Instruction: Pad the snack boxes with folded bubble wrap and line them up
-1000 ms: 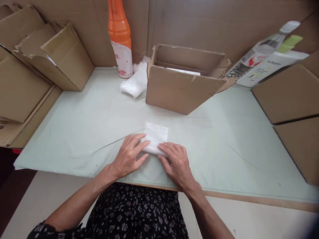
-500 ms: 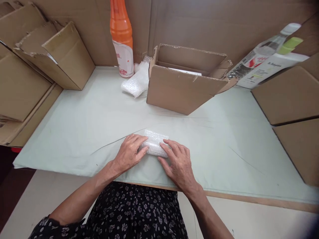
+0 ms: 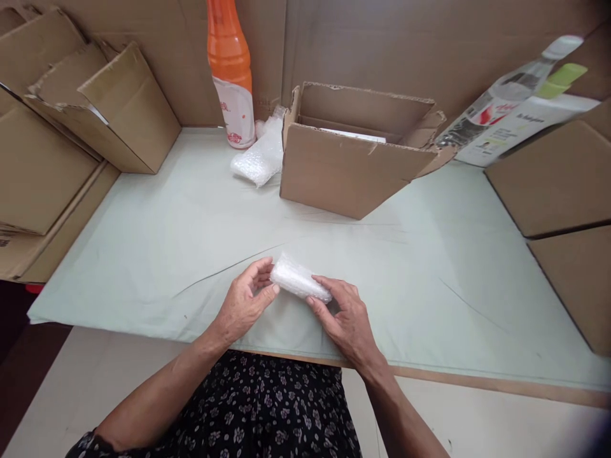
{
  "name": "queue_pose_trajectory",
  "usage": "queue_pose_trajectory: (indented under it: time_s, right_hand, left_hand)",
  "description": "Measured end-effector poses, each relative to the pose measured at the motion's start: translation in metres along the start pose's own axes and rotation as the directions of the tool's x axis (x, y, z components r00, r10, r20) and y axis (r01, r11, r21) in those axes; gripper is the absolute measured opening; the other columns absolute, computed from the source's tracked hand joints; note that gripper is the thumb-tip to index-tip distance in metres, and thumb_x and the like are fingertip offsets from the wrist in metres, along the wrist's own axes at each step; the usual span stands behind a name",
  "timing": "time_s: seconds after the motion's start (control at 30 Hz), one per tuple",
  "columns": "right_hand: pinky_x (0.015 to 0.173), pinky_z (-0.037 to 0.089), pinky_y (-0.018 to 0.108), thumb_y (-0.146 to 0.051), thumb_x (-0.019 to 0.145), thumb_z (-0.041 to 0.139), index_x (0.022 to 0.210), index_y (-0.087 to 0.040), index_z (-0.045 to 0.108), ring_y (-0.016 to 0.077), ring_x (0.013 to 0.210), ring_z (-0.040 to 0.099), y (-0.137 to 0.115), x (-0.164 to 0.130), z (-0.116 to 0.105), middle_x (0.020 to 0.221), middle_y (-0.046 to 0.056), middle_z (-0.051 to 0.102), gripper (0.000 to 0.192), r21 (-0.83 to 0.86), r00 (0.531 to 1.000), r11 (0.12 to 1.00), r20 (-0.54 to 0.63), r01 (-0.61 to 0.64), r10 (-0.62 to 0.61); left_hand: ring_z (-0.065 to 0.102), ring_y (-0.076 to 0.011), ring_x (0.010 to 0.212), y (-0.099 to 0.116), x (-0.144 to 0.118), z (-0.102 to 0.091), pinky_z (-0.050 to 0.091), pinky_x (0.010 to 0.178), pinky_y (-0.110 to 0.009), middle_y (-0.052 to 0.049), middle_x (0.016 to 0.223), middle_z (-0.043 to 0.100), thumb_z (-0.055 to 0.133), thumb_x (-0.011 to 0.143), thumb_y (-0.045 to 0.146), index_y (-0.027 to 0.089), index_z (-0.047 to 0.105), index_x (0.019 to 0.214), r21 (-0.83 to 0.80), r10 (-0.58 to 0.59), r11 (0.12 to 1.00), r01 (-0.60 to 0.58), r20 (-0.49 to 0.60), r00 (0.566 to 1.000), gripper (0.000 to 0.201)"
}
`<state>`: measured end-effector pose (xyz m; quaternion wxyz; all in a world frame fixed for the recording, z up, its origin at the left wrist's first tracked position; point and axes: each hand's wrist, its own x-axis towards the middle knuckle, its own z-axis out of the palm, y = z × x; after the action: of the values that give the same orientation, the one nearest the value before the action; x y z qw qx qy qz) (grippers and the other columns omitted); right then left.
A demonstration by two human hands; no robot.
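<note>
A small bubble-wrapped roll (image 3: 296,275) lies aslant near the front of the cloth-covered table. My right hand (image 3: 346,318) grips its right end between thumb and fingers. At the left end, my left hand (image 3: 245,302) is curved with thumb and fingers apart; the thumb tip is close to the wrap, and I cannot tell if it touches. What the wrap encloses does not show.
Behind the roll stands an open cardboard box (image 3: 351,165) with something white inside. Left of it are another bubble-wrapped bundle (image 3: 260,159) and an orange bottle (image 3: 233,76). Cardboard boxes (image 3: 128,114) line the left; a clear bottle (image 3: 506,95), white tube (image 3: 534,121) and more boxes (image 3: 558,178) flank the right.
The wrap has closed into a tighter roll and turned, its right end now nearer me. My left fingers have come off its top, while my right hand has closed round its right end.
</note>
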<state>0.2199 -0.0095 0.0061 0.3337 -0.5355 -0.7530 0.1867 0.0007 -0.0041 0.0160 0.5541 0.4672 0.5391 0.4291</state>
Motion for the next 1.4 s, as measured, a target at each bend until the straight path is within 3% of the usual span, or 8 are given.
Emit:
queue_pose_trajectory:
  time_s: [0.2, 0.37, 0.5, 0.63, 0.83, 1.17, 1.27, 1.4]
  right_hand:
    - [0.088, 0.054, 0.043, -0.032, 0.094, 0.062, 0.117, -0.026, 0.068, 0.0247, 0.101, 0.068, -0.016, -0.003, 0.009, 0.107, 0.007, 0.075, 0.024, 0.102, 0.999, 0.994, 0.015, 0.035, -0.036]
    - [0.093, 0.053, 0.045, -0.033, 0.094, 0.062, 0.109, -0.024, 0.068, 0.0271, 0.114, 0.064, -0.019, -0.007, 0.012, 0.126, 0.011, 0.067, 0.019, 0.068, 0.997, 0.994, 0.0, 0.08, -0.08]
    - [0.101, 0.052, 0.047, -0.037, 0.094, 0.062, 0.133, -0.024, 0.057, 0.0291, 0.126, 0.06, -0.019, -0.009, 0.01, 0.137, 0.013, 0.062, 0.041, 0.117, 0.996, 0.992, 0.071, 0.05, -0.059]
    - [0.098, 0.056, 0.042, -0.037, 0.094, 0.063, 0.151, -0.023, 0.04, 0.0269, 0.123, 0.063, -0.02, -0.008, 0.01, 0.141, 0.013, 0.062, 0.063, 0.2, 0.983, 0.979, 0.171, 0.026, -0.061]
    - [0.09, 0.057, 0.038, -0.034, 0.094, 0.061, 0.142, -0.023, 0.053, 0.0247, 0.107, 0.069, -0.025, -0.005, 0.011, 0.129, 0.011, 0.07, 0.049, 0.276, 0.973, 0.958, 0.231, -0.072, 0.007]
    - [0.085, 0.053, 0.034, -0.047, 0.089, 0.064, 0.117, -0.017, 0.069, 0.0231, 0.096, 0.065, -0.023, 0.005, -0.008, 0.107, 0.007, 0.072, 0.041, 0.522, 0.848, 0.768, 0.527, -0.372, 0.052]
    - [0.078, 0.052, 0.031, -0.048, 0.089, 0.064, 0.102, -0.018, 0.074, 0.0211, 0.086, 0.064, -0.021, 0.007, -0.013, 0.095, 0.005, 0.072, 0.035, 0.534, 0.857, 0.756, 0.51, -0.379, 0.069]
    - [0.084, 0.053, 0.033, -0.049, 0.087, 0.068, 0.106, -0.02, 0.076, 0.0239, 0.094, 0.067, -0.008, 0.008, -0.025, 0.099, 0.006, 0.074, 0.035, 0.608, 0.916, 0.696, 0.349, -0.383, 0.199]
  left_hand:
    - [0.065, -0.0253, 0.113, 0.002, -0.001, 0.012, 0.051, 0.1, -0.039, -0.013, 0.123, 0.068, 0.08, 0.076, 0.036, 0.017, 0.047, 0.143, -0.372, -0.162, 0.909, 0.186, 0.095, 0.982, 0.077]
    - [0.064, -0.0265, 0.118, 0.005, -0.003, 0.017, 0.049, 0.103, -0.042, -0.014, 0.122, 0.068, 0.078, 0.077, 0.037, 0.018, 0.039, 0.146, -0.473, -0.125, 0.868, 0.151, 0.087, 0.988, 0.082]
    - [0.067, -0.0255, 0.108, 0.008, -0.005, 0.02, 0.053, 0.094, -0.039, -0.012, 0.113, 0.07, 0.079, 0.076, 0.035, 0.018, 0.041, 0.144, -0.508, -0.115, 0.85, 0.137, 0.074, 0.991, 0.079]
    - [0.066, -0.0191, 0.094, 0.007, -0.009, 0.021, 0.053, 0.087, -0.032, -0.008, 0.108, 0.069, 0.076, 0.08, 0.033, 0.019, 0.044, 0.144, -0.428, -0.042, 0.9, 0.08, 0.099, 0.994, 0.073]
    - [0.06, -0.0138, 0.081, 0.017, -0.017, 0.021, 0.052, 0.074, -0.025, -0.006, 0.113, 0.066, 0.07, 0.082, 0.025, 0.022, 0.048, 0.143, -0.108, 0.09, 0.991, -0.084, 0.058, 0.994, 0.064]
    - [0.063, -0.0132, 0.084, 0.021, -0.014, 0.02, 0.052, 0.077, -0.025, -0.005, 0.112, 0.066, 0.062, 0.087, 0.017, 0.025, 0.043, 0.146, -0.163, 0.095, 0.985, -0.048, 0.295, 0.951, 0.063]
    - [0.065, -0.0151, 0.089, 0.024, -0.009, 0.017, 0.053, 0.08, -0.027, -0.007, 0.114, 0.066, 0.063, 0.088, 0.02, 0.024, 0.045, 0.144, -0.159, 0.147, 0.983, -0.093, 0.377, 0.915, 0.06]
    - [0.063, -0.0214, 0.111, 0.038, 0.006, 0.011, 0.053, 0.096, -0.036, -0.009, 0.121, 0.066, 0.065, 0.089, 0.023, 0.025, 0.048, 0.143, 0.035, 0.338, 0.93, -0.365, 0.304, 0.89, 0.057]
